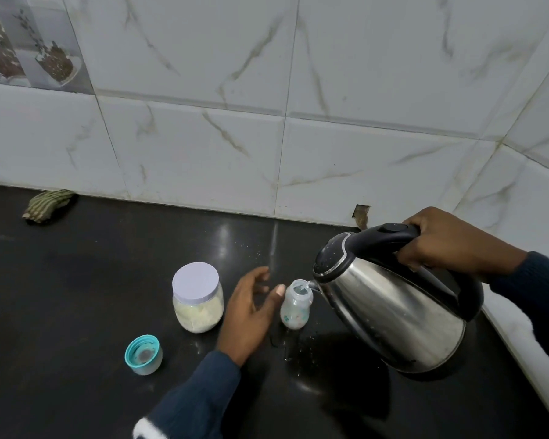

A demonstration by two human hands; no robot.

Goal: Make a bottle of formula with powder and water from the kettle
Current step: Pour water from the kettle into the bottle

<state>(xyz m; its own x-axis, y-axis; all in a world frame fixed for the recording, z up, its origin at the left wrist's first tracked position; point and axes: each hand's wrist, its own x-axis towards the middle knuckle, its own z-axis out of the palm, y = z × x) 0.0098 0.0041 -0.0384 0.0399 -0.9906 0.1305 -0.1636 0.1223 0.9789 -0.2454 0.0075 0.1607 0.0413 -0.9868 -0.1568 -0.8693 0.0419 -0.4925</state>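
Powder jar [198,298] beside bottle [296,308]

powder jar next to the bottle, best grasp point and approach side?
Grip the powder jar around its clear wall just under the white lid, coming from its near side. It stands upright, round and wide; the left hand crowds its right side, and the bottle cap sits near-left, apart from it.

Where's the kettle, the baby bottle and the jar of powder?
kettle [390,315], head view, on its shiny steel side
baby bottle [295,312], head view, on its clear body
jar of powder [198,307], head view, on its glass side
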